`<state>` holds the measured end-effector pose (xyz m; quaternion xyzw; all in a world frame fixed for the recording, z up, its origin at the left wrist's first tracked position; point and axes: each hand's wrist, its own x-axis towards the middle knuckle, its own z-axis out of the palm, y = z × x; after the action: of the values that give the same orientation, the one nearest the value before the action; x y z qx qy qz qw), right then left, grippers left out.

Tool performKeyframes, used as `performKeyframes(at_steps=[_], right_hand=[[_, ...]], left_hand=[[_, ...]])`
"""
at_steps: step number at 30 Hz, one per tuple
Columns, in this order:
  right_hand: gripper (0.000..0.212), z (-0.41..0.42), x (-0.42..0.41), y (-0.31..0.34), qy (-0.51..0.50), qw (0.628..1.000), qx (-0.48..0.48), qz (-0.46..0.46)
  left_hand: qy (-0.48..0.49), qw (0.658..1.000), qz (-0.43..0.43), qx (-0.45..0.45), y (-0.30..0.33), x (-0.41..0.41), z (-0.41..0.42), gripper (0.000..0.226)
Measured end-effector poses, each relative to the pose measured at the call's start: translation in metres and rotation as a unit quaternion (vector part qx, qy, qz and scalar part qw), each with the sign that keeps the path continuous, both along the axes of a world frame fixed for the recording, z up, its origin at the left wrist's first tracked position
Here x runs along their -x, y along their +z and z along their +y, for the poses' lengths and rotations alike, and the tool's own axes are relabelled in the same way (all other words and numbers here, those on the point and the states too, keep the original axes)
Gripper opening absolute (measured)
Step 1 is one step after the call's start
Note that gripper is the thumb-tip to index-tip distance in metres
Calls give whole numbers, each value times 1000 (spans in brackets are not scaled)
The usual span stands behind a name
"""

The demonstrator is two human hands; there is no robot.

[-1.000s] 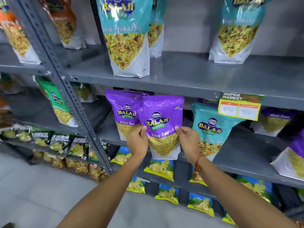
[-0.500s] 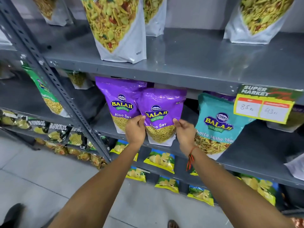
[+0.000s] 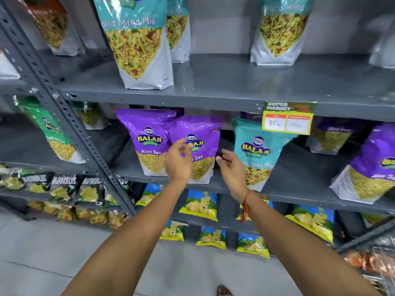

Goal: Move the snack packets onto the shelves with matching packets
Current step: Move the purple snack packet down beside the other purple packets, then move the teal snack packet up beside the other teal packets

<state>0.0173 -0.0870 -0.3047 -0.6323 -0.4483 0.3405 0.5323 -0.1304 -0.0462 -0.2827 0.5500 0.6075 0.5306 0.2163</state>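
A purple Aloo Sev packet [image 3: 203,133] stands upright on the middle shelf [image 3: 299,184], leaning against a second purple Aloo Sev packet [image 3: 147,135] to its left. My left hand [image 3: 178,161] hovers in front of the first packet, fingers apart, holding nothing. My right hand [image 3: 232,167] is open just right of that packet, between it and a teal Khatta Mitha Mix packet [image 3: 254,150] on the same shelf. More purple packets [image 3: 372,165] stand at the far right of this shelf.
Teal Khatta Mitha Mix packets [image 3: 139,43] stand on the upper shelf [image 3: 235,82]. A price tag [image 3: 287,119] hangs from that shelf's edge. Blue and yellow chip packets [image 3: 201,206] fill the lower shelves. A green packet [image 3: 53,133] sits in the left bay beyond the grey upright [image 3: 70,129].
Both hands have let go of the purple Aloo Sev packet, which now stands on the middle shelf. The hands have drawn back slightly with fingers spread.
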Motion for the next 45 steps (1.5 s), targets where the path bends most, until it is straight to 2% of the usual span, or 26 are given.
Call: performKeyframes(at_steps=[2,6,8,11,14,17,20,26,32,38,45], right_hand=[[31,-13,-12,3,-28,998,-32,-44],[20,-34,-46,9,-145,986,-67,-50],[22,-37,-67,7,-204,975,-69,-45],[38,-29,-99,-4,-265,963,-38,-20],[49,-13,-125,-18,-212,976,33,25],[31,1,-141,-29,-141,987,42,69],[40,12,-149,-35,-137,990,10,32],[47,10,-146,-39,-170,985,-28,-19],[51,-38,-128,-32,-169,984,-21,-57],[51,-120,-95,-13,-148,983,-42,-99],[55,-181,-75,47,-127,969,-134,-164]], left_hand=[[-26,1000,2,-6,11,-20,-7,28],[-83,996,15,-2,15,-59,-12,29],[-115,993,28,22,7,-76,-12,32],[-155,982,74,73,-14,-98,-6,40],[-148,975,131,99,-32,-114,3,46],[-132,982,119,63,-40,-122,14,36],[-125,987,94,22,-43,-124,23,28],[-117,988,104,3,-45,-123,12,28],[-128,988,89,9,-42,-102,-39,28],[-136,988,78,-5,-32,-64,-113,31],[-131,983,21,-124,14,-41,-159,32]])
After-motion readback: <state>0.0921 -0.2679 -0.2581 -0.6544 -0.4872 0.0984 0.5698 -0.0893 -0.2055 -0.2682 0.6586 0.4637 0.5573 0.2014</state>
